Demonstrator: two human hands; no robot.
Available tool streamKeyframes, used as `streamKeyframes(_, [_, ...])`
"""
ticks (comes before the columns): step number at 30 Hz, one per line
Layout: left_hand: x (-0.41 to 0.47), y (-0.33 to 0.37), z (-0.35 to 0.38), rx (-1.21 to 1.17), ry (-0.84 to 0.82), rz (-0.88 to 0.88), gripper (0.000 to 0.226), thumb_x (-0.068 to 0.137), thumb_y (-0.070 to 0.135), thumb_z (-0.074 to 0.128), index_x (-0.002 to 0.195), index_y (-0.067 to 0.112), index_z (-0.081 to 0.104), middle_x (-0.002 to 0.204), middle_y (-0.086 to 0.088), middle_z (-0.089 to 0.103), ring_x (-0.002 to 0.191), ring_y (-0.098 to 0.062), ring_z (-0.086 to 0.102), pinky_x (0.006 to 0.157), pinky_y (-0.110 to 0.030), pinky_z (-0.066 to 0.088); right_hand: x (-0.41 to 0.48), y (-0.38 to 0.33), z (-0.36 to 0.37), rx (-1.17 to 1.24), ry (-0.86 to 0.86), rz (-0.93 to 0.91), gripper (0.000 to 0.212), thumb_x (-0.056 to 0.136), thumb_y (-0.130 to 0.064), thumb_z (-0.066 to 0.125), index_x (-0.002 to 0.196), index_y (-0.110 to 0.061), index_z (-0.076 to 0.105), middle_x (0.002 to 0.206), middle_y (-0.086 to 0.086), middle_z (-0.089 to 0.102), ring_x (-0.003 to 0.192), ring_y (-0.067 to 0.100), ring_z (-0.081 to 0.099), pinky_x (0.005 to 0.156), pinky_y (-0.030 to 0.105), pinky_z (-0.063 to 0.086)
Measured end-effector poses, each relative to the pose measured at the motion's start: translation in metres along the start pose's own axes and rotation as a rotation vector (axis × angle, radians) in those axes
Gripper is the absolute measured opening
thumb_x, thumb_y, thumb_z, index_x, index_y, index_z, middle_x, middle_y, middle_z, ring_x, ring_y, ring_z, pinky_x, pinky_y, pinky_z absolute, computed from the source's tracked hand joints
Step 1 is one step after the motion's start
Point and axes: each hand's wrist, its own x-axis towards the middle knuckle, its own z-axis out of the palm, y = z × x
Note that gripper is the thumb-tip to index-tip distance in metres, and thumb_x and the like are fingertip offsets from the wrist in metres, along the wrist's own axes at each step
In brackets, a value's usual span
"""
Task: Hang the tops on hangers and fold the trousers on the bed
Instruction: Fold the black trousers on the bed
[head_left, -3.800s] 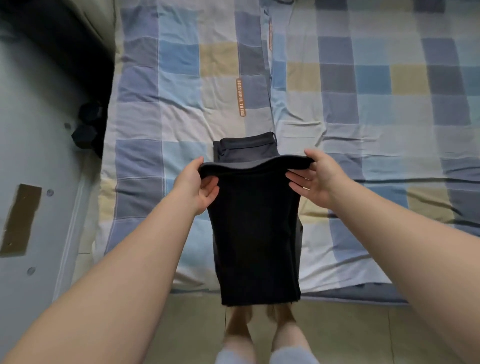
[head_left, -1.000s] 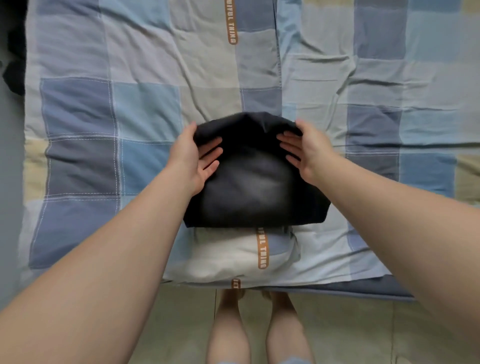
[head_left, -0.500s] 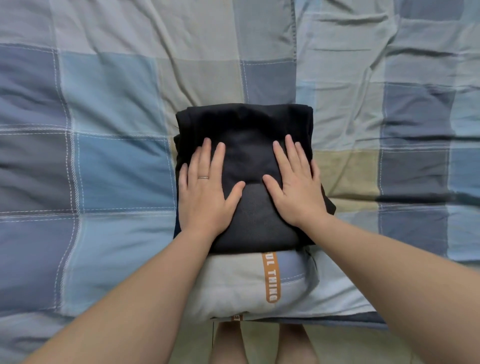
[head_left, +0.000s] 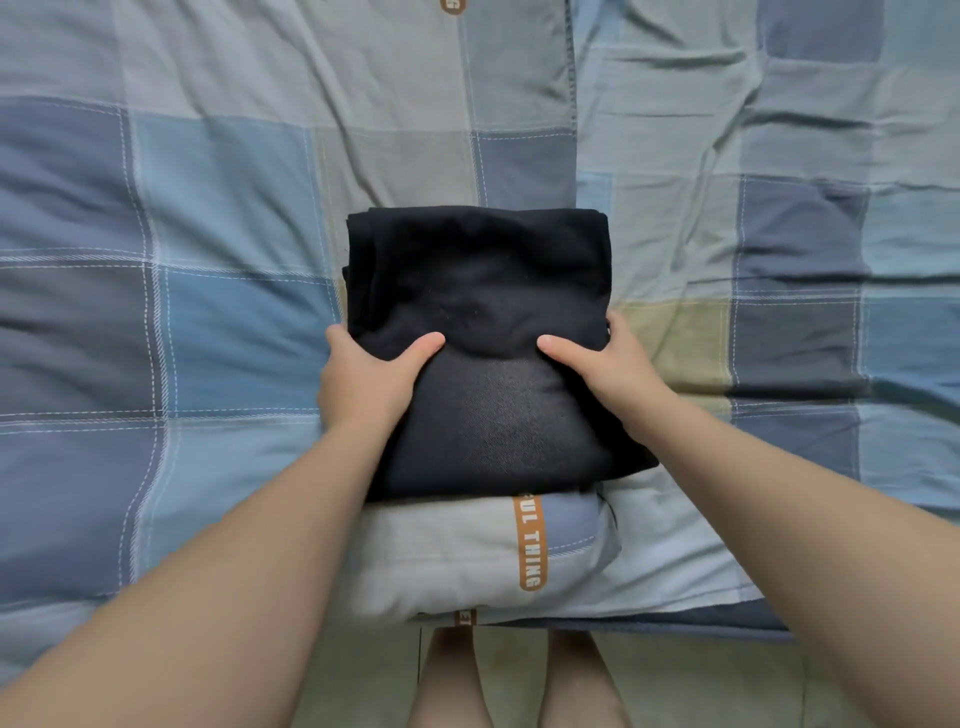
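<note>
Bedding (head_left: 218, 322) fills nearly the whole view: a soft, rumpled quilt in a patchwork of blue, grey-green and pale yellow squares with white stitch lines, its far and side edges cut off by the frame. At the near edge of the bed it bulges over in a pale fold carrying an orange tape (head_left: 529, 545) printed with white letters, only partly readable.

Trousers (head_left: 483, 332) lie folded into a thick, roughly square black bundle near the middle of the bed's near edge, just behind that fold. The cloth looks matte and finely woven, with a faint grey sheen on the near half; layered edges show along the left side, and the near right corner sticks out under the forearm.

The left hand (head_left: 363, 384) clasps the bundle's left side, thumb pressed on top, fingers tucked out of sight beneath. The right hand (head_left: 608, 364) mirrors it on the right side, thumb on top, fingers hidden.

Bare legs (head_left: 514, 680) and pale floor tiles (head_left: 727, 686) show below the bed, feet cut off.
</note>
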Motion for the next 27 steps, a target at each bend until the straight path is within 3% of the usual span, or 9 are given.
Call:
streamKeyframes(3, [0.012,-0.002,-0.016,-0.157,-0.187,-0.008,0.083,0.067,0.065,0.082,0.133,0.023,0.053,0.126,0.009,0.064,0.115,-0.018,0.062,0.100,-0.038,0.049,-0.008,-0.003,-0.016,0.098,-0.125,0.107,0.054,0.076,-0.041,0.085,0.121,-0.018,0.065,0.111,-0.003,0.075,0.100,0.014,0.073,0.087,0.032,0.057])
streamKeyframes(6, [0.008,0.001,-0.024,-0.245,-0.328,-0.035,0.063,0.076,0.054,0.082,0.129,0.027,0.062,0.117,0.009,0.071,0.103,-0.014,0.068,0.088,-0.032,0.054,-0.020,-0.013,-0.028,0.120,-0.178,0.194,0.040,0.080,-0.042,0.080,0.112,-0.018,0.071,0.103,-0.002,0.078,0.091,0.014,0.075,0.076,0.029,0.057])
streamKeyframes(12, [-0.029,0.008,-0.046,-0.322,-0.694,-0.274,0.046,0.086,0.043,0.077,0.123,0.018,0.068,0.108,-0.003,0.077,0.092,-0.020,0.075,0.074,-0.031,0.060,-0.067,-0.034,-0.054,0.044,-0.167,0.244,0.041,0.081,-0.045,0.079,0.110,-0.016,0.072,0.096,0.000,0.079,0.086,0.018,0.076,0.071,0.029,0.056])
streamKeyframes(14, [-0.050,0.006,-0.057,-0.310,-0.781,-0.338,0.041,0.088,0.044,0.074,0.117,0.016,0.070,0.104,-0.005,0.078,0.085,-0.019,0.076,0.069,-0.029,0.060,-0.090,-0.038,-0.064,0.071,-0.170,0.320,0.048,0.078,-0.048,0.080,0.110,-0.014,0.072,0.097,0.004,0.078,0.087,0.023,0.076,0.076,0.033,0.058])
streamKeyframes(17, [-0.089,0.000,-0.079,-0.258,-0.852,-0.376,0.044,0.087,0.048,0.073,0.116,0.014,0.070,0.104,-0.006,0.078,0.090,-0.022,0.076,0.074,-0.031,0.059,-0.139,-0.045,-0.081,0.158,-0.245,0.559,0.051,0.077,-0.052,0.078,0.111,-0.013,0.071,0.103,0.009,0.077,0.096,0.029,0.073,0.091,0.041,0.056])
streamKeyframes(21, [-0.149,-0.010,-0.108,-0.217,-0.866,-0.267,0.048,0.086,0.045,0.076,0.124,0.019,0.065,0.107,-0.003,0.077,0.096,-0.023,0.075,0.083,-0.034,0.059,-0.222,-0.050,-0.098,0.258,-0.223,0.664,0.048,0.079,-0.047,0.077,0.110,-0.011,0.071,0.105,0.010,0.077,0.095,0.029,0.072,0.087,0.040,0.055])
streamKeyframes(24, [-0.196,-0.013,-0.136,-0.195,-0.870,-0.159,0.053,0.085,0.044,0.078,0.130,0.022,0.062,0.116,0.000,0.075,0.103,-0.020,0.073,0.088,-0.037,0.058,-0.290,-0.048,-0.105,0.361,-0.158,0.597,0.044,0.081,-0.039,0.078,0.116,-0.012,0.071,0.107,0.009,0.076,0.095,0.028,0.074,0.082,0.038,0.057])
streamKeyframes(27, [-0.237,-0.004,-0.161,-0.158,-0.836,-0.028,0.047,0.085,0.044,0.078,0.126,0.028,0.062,0.121,0.006,0.072,0.104,-0.014,0.071,0.086,-0.031,0.056,-0.352,-0.048,-0.113,0.431,-0.028,0.394,0.037,0.087,-0.026,0.075,0.121,-0.014,0.068,0.109,0.008,0.076,0.097,0.026,0.074,0.078,0.036,0.058])
